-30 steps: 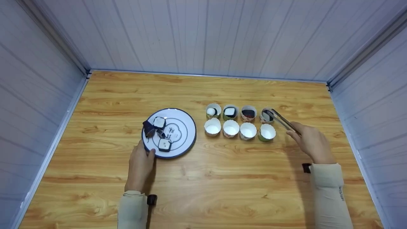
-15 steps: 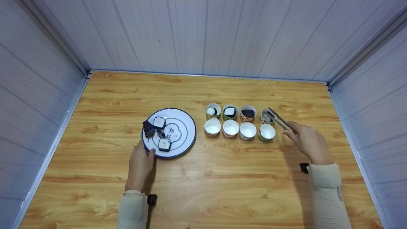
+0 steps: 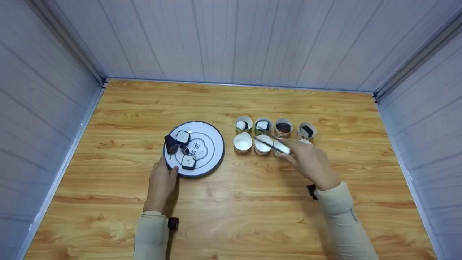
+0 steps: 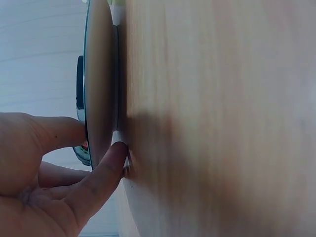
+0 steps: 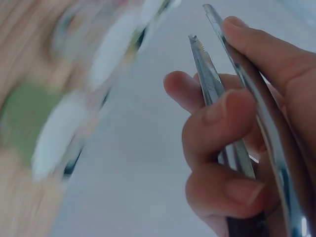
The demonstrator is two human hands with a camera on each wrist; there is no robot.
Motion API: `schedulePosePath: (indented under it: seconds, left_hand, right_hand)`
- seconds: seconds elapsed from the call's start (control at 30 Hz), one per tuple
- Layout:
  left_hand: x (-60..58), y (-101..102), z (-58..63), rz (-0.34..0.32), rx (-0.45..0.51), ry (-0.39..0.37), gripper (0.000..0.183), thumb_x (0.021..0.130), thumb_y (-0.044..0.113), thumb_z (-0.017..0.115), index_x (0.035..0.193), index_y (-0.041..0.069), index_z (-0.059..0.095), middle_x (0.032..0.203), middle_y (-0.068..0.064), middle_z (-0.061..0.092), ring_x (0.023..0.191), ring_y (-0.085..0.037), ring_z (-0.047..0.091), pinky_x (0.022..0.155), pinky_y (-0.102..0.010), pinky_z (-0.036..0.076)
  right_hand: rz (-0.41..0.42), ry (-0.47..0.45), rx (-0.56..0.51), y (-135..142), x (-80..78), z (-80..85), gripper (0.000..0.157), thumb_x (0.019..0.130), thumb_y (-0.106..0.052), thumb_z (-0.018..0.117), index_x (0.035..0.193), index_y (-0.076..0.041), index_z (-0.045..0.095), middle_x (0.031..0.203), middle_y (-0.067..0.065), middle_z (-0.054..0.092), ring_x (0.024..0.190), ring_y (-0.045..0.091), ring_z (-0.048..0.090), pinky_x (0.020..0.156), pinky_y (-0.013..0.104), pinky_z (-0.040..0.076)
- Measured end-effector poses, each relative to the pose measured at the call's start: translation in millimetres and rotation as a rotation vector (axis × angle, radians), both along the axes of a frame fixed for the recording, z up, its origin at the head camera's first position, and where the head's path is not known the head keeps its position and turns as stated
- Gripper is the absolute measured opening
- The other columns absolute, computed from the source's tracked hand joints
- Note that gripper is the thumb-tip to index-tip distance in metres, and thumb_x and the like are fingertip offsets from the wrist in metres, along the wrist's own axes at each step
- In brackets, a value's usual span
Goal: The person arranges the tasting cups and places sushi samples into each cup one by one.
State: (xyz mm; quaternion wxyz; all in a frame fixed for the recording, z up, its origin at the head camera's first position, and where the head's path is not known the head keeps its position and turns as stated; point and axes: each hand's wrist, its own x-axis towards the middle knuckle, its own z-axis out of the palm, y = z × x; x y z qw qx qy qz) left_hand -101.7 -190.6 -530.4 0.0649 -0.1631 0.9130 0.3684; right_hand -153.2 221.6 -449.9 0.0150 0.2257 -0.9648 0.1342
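My left hand grips the near-left rim of a white plate with a blue edge. In the left wrist view, the thumb lies on the rim and the fingers reach beneath it. On the plate lie sushi pieces: a rice-topped one, another, and dark seaweed-wrapped pieces. My right hand holds metal tongs, their serrated tips apart with nothing between them. The tongs pass over the front row of paper cups, above a white cup; the hand partly hides the rightmost front cup.
Behind stands a row of paper cups with sushi pieces inside: a left cup, a second, a third and a right one. The wooden table is enclosed by pale panel walls.
My right hand has drawn the tongs out of the rear right cup, leaving a sushi piece inside, and swung left over the front cups. My left hand stays at the plate.
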Motion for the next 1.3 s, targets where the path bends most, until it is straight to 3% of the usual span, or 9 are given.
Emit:
schedulePosePath:
  seconds: [0.13,0.33,0.63,0.93,1.3]
  left_hand:
    - [-2.2,0,-1.1,0.001,0.003,-0.001,0.057,0.103,0.010,0.052,0.153,-0.005,0.028,0.143,-0.029,0.045,0.133,-0.042,0.041,0.111,-0.052,0.034]
    - [-3.5,0,-2.9,-0.004,0.002,-0.003,0.056,0.104,0.011,0.051,0.153,-0.004,0.030,0.143,-0.028,0.045,0.133,-0.041,0.041,0.111,-0.052,0.034]
    - [-5.0,0,-3.5,-0.006,0.004,-0.031,0.057,0.104,0.012,0.051,0.154,-0.004,0.027,0.144,-0.028,0.043,0.135,-0.041,0.040,0.112,-0.052,0.033]
    - [-1.1,2,-2.4,0.003,-0.010,0.033,0.055,0.103,0.009,0.054,0.151,-0.005,0.033,0.141,-0.029,0.048,0.131,-0.041,0.044,0.110,-0.051,0.036]
    - [0.8,-1,-1.6,0.013,-0.005,0.024,0.055,0.103,0.010,0.053,0.152,-0.004,0.032,0.141,-0.027,0.048,0.131,-0.040,0.044,0.110,-0.051,0.036]
  right_hand:
    - [0.107,0.003,0.015,-34,2.8,-1.4,0.051,0.097,-0.046,0.062,0.138,-0.015,0.060,0.093,0.003,0.069,0.073,0.021,0.064,0.058,0.040,0.052]
    - [0.207,-0.045,0.033,-76,4.3,-11.4,0.050,0.098,-0.047,0.061,0.138,-0.018,0.059,0.090,0.001,0.067,0.072,0.019,0.063,0.056,0.037,0.050]
    - [0.314,-0.163,0.048,-128,-0.2,-35.2,0.050,0.095,-0.044,0.067,0.136,-0.017,0.061,0.098,0.003,0.068,0.070,0.017,0.060,0.052,0.034,0.048]
    - [0.355,-0.183,0.054,-151,-0.2,-48.4,0.037,0.093,-0.043,0.070,0.114,-0.013,0.067,0.085,-0.002,0.063,0.068,0.014,0.058,0.055,0.032,0.048]
    - [0.344,-0.139,0.034,-157,6.5,-51.1,0.035,0.095,-0.040,0.068,0.120,-0.015,0.067,0.084,-0.002,0.064,0.067,0.013,0.056,0.054,0.030,0.047]
